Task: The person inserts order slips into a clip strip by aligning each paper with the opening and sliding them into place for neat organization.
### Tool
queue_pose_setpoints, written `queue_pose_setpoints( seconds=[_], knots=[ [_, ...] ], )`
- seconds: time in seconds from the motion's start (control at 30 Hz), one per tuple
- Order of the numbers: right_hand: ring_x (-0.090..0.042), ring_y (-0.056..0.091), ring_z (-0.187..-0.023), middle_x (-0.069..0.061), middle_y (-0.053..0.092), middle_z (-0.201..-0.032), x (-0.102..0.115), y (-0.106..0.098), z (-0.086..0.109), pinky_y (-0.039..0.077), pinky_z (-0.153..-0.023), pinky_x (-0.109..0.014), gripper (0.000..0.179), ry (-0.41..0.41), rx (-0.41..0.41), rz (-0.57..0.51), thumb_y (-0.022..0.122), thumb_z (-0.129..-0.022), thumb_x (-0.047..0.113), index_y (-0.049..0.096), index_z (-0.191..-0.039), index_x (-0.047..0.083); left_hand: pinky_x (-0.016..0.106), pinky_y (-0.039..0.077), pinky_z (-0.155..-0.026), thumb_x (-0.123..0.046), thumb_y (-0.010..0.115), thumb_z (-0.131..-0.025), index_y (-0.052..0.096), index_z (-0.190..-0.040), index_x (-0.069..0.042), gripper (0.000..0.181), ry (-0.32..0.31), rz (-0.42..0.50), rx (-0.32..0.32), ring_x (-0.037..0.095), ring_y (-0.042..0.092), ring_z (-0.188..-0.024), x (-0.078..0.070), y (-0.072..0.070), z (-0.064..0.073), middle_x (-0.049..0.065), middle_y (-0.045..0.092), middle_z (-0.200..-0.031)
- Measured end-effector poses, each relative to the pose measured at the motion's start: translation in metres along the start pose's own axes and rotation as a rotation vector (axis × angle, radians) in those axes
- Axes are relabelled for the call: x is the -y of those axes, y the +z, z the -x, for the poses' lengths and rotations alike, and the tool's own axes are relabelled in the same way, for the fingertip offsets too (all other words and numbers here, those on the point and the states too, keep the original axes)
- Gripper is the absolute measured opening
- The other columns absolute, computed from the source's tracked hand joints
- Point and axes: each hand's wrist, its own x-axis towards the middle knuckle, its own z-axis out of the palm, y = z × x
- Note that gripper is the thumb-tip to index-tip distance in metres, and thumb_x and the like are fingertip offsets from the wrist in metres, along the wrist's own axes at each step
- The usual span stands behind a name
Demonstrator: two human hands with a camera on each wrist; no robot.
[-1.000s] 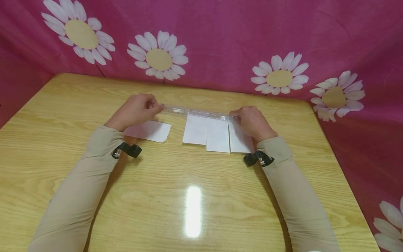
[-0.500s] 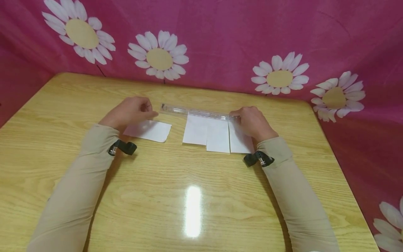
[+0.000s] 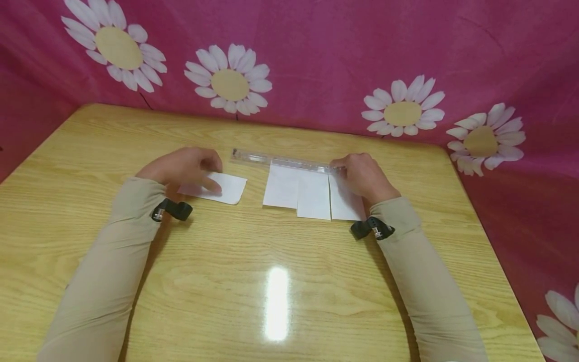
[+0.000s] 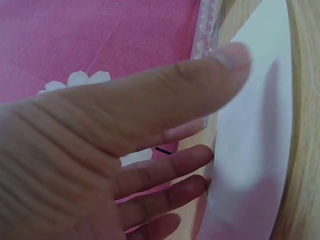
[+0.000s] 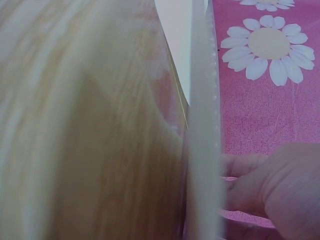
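In the head view my left hand point(image 3: 187, 168) hovers over a loose white paper slip point(image 3: 232, 187) lying on the wooden table. Its thumb and fingers are spread apart, and in the left wrist view the thumb crosses in front of the slip point(image 4: 255, 125). A long clear plastic strip point(image 3: 258, 157) lies farther back. Along its near edge sit three white paper pieces point(image 3: 281, 186), side by side. My right hand point(image 3: 365, 177) grips the strip's right end and covers part of the rightmost piece. The strip point(image 5: 204, 150) runs upright through the right wrist view.
The light wooden table point(image 3: 217, 271) has a bright light reflection near its front middle. Behind it hangs a pink cloth point(image 3: 312, 60) with large white daisies. Each wrist wears a black strap with a camera, the left one point(image 3: 181, 211) close to the loose slip.
My left hand lets go of the strip's left end, then comes down and slightly left over the loose slip, its fingers spreading. The right hand and the strip stay in place.
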Motion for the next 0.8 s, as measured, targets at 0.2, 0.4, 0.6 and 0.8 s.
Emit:
queue_pose_setpoints(
  seconds=[0.2, 0.4, 0.6, 0.8],
  knots=[
    [-0.03, 0.065, -0.094, -0.022, 0.073, -0.123, -0.0003, 0.0, 0.0009, 0.055, -0.086, -0.044, 0.039, -0.01, -0.007, -0.005, 0.055, -0.099, -0.003, 0.072, -0.13, 0.014, 0.042, 0.056, -0.079, -0.022, 0.086, -0.084, 0.06, -0.129, -0.016, 0.053, -0.021, -0.042, 0.046, 0.035, 0.049, -0.121, 0.0004, 0.0007, 0.0022, 0.014, 0.057, -0.139],
    [-0.03, 0.066, -0.097, -0.021, 0.073, -0.124, -0.0009, 0.0003, 0.0009, 0.056, -0.088, -0.044, 0.039, -0.003, -0.001, -0.008, 0.055, -0.099, -0.002, 0.072, -0.131, 0.015, 0.033, 0.05, -0.054, -0.017, 0.081, -0.085, 0.055, -0.135, -0.016, 0.055, -0.063, -0.044, 0.102, 0.03, 0.06, -0.08, 0.0017, 0.0019, 0.0018, 0.015, 0.051, -0.137],
    [-0.03, 0.065, -0.099, -0.021, 0.073, -0.126, -0.0009, 0.0011, 0.0, 0.055, -0.09, -0.044, 0.039, 0.001, 0.008, -0.011, 0.055, -0.1, -0.002, 0.072, -0.131, 0.015, 0.031, 0.045, -0.052, -0.017, 0.081, -0.086, 0.056, -0.133, -0.012, 0.054, -0.031, -0.08, 0.098, 0.03, 0.057, -0.093, 0.0024, 0.0015, -0.0007, 0.016, 0.051, -0.132],
    [-0.031, 0.067, -0.099, -0.021, 0.073, -0.124, -0.0015, 0.0012, -0.0001, 0.056, -0.09, -0.045, 0.039, -0.008, -0.001, -0.006, 0.055, -0.1, -0.002, 0.072, -0.13, 0.015, 0.033, 0.047, -0.061, -0.018, 0.083, -0.085, 0.053, -0.125, -0.011, 0.051, -0.042, -0.085, 0.076, 0.03, 0.057, -0.097, 0.0014, 0.0024, -0.0024, 0.016, 0.054, -0.126]
  ],
)
